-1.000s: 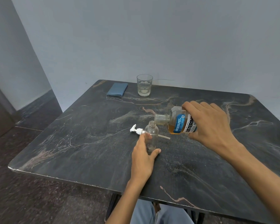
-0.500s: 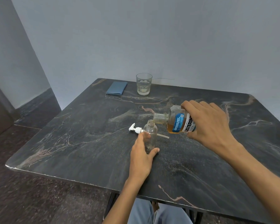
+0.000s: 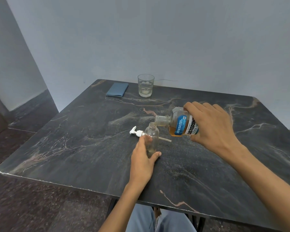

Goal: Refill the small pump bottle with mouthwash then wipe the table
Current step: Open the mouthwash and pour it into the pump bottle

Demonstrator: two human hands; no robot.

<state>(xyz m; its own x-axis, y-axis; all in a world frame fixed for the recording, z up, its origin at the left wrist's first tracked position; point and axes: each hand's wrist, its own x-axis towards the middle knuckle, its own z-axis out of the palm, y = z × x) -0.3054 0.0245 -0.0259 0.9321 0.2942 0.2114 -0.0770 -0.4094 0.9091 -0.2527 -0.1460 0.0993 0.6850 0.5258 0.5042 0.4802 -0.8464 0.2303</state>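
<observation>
Two hands at mid-frame over the table (image 3: 77,148). Right hand (image 3: 213,124), fingers wrapped around the mouthwash (image 3: 179,124), tips it with its neck just above the mouth of the bottle (image 3: 151,138); left hand (image 3: 143,158) clasps the bottle upright at centre. Step: pouring; little liquid inside yet. Next needs steady tilt, mouths aligned. Pump (image 3: 137,132) lies behind. Upper centre: glass (image 3: 145,85), cloth (image 3: 117,89). Dark marble top, grey walls.
</observation>
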